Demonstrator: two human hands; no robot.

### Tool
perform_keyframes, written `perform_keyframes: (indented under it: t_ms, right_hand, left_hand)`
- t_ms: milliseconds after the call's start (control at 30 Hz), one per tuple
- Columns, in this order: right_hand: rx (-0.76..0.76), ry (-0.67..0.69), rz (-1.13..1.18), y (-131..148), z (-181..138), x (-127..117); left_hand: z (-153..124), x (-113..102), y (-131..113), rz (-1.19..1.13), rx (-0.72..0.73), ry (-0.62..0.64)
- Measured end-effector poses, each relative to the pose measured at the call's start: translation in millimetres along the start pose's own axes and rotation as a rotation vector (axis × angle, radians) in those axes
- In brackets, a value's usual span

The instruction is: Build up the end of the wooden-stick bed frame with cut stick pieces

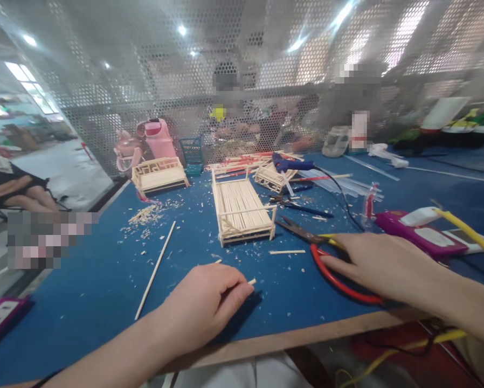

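Note:
My left hand (212, 296), closed in a pinch near the front of the table, holds a thin wooden stick (252, 282); one short end shows past the fingertips. My right hand (371, 264) is closed around the handles of a pair of scissors (318, 240) with red and yellow grips. The blades are slightly parted and point left, toward a small bed-like frame of wooden sticks (242, 205). Between my hands and that frame lies a short stick (287, 251). A longer stick (156, 269) rests left of my left hand.
Behind the frame are pliers (306, 207), a blue glue gun (292, 163) with a black cord, and clear glue sticks (343, 186). A stick bench (160, 177) stands at back left near wood scraps (145, 214). Purple devices (420, 231) lie right. A perforated metal screen (177, 81) closes the back.

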State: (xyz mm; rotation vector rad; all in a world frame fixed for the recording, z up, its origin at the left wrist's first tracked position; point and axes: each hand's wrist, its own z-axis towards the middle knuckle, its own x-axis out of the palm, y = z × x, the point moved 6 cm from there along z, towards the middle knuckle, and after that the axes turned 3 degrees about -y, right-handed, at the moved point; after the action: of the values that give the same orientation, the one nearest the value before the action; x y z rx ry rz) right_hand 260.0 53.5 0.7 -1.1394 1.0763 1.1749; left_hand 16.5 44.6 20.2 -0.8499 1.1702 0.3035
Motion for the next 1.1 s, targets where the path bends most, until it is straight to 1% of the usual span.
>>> perform_keyframes:
  t_ms: [33,67,100,133,167,200,233,267,333,367,467,533,600,667,700,733,767,833,900,933,1000,1100]
  right_hand:
    - [-0.038,-0.009,-0.058,6,6,-4]
    - [-0.091,-0.05,-0.111,13,12,-10]
    - [-0.156,-0.124,-0.138,22,15,-19]
    - [-0.237,-0.22,-0.116,32,15,-31]
    - [-0.343,-0.311,-0.051,45,13,-42]
    - [-0.468,-0.373,0.057,58,9,-54]
    - [-0.606,-0.378,0.187,72,4,-63]
    - [-0.721,-0.33,0.297,86,0,-68]
    - [-0.844,-0.277,0.42,106,-2,-79]
    - [-0.862,-0.282,0.449,113,0,-84]
    - [-0.857,-0.372,0.526,120,15,-95]
    - [-0.831,-0.416,0.596,120,25,-95]
    - [-0.782,-0.46,0.633,119,32,-89]
    - [-0.735,-0.518,0.613,118,35,-79]
    - [-0.723,-0.553,0.581,119,34,-73]
    - [-0.714,-0.587,0.54,120,32,-68]
    - [-0.708,-0.622,0.497,121,29,-63]
    - [-0.682,-0.679,0.426,123,25,-56]
    - [-0.639,-0.696,0.385,124,23,-52]
    - [-0.615,-0.69,0.376,124,24,-51]
    - [-0.58,-0.67,0.374,123,26,-49]
    - [-0.569,-0.647,0.388,123,29,-46]
  left_hand:
    - [4,0,-3,0.006,0.022,0.014]
    - [7,-1,-6,0.01,0.04,0.022]
    - [10,-2,-9,0.01,0.052,0.021]
    - [13,-3,-10,0.005,0.057,0.005]
    - [15,-5,-10,-0.005,0.059,-0.024]
    - [17,-8,-10,-0.021,0.059,-0.068]
    - [18,-11,-9,-0.039,0.06,-0.117]
    - [20,-14,-7,-0.058,0.062,-0.162]
    - [23,-20,-4,-0.097,0.068,-0.236]
    - [24,-23,-3,-0.116,0.068,-0.264]
    - [30,-32,3,-0.169,0.047,-0.324]
    - [33,-38,11,-0.213,0.015,-0.377]
    - [31,-44,26,-0.293,-0.059,-0.519]
    - [25,-48,48,-0.421,-0.17,-0.725]
    - [23,-48,59,-0.499,-0.221,-0.805]
    - [21,-45,69,-0.582,-0.266,-0.843]
    - [22,-41,76,-0.661,-0.301,-0.835]
    - [26,-29,81,-0.786,-0.336,-0.729]
    - [30,-20,78,-0.841,-0.336,-0.611]
    - [31,-18,75,-0.843,-0.324,-0.574]
    - [31,-16,69,-0.82,-0.303,-0.55]
    - [32,-15,66,-0.79,-0.296,-0.537]
